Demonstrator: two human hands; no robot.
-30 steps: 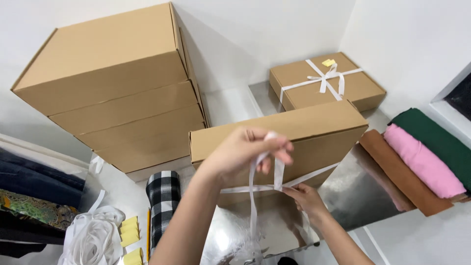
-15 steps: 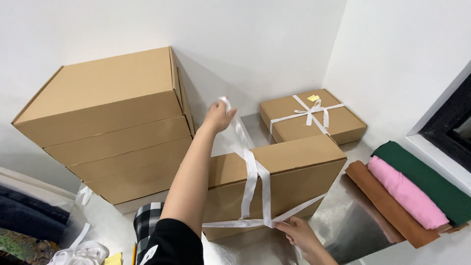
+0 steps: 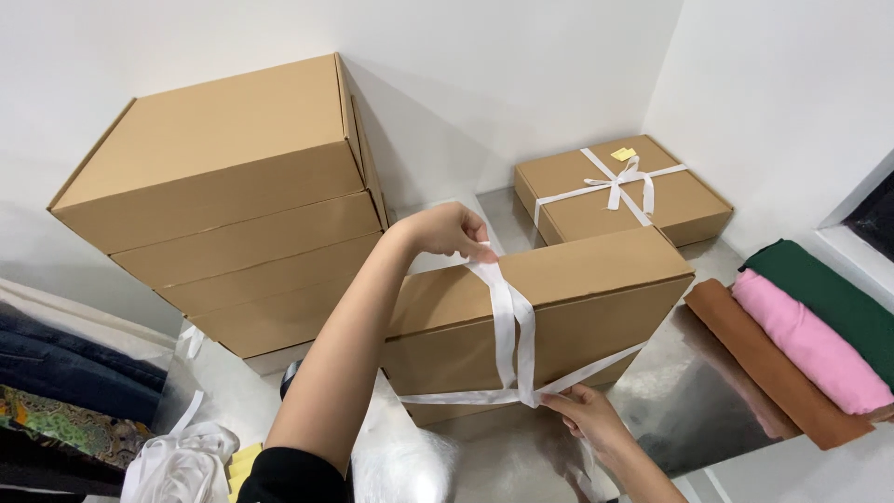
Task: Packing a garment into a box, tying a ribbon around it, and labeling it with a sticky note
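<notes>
Left hand (image 3: 449, 233) fingers pinch white ribbon (image 3: 515, 328) above brown box (image 3: 545, 321) top. Right hand (image 3: 587, 416) fingertips pinch ribbon crossing at box front lower edge.

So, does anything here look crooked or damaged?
Only the cardboard box being tied: it is tipped up on its front edge, white ribbon crossing its front face. No damage shows on it or the stacked boxes.

Bright, even indoor light, soft shadow behind stacked boxes (image 3: 233, 205) on white wall (image 3: 484, 65), dull glare on steel table (image 3: 689, 401), sharp focus, slight wide-angle tilt
</notes>
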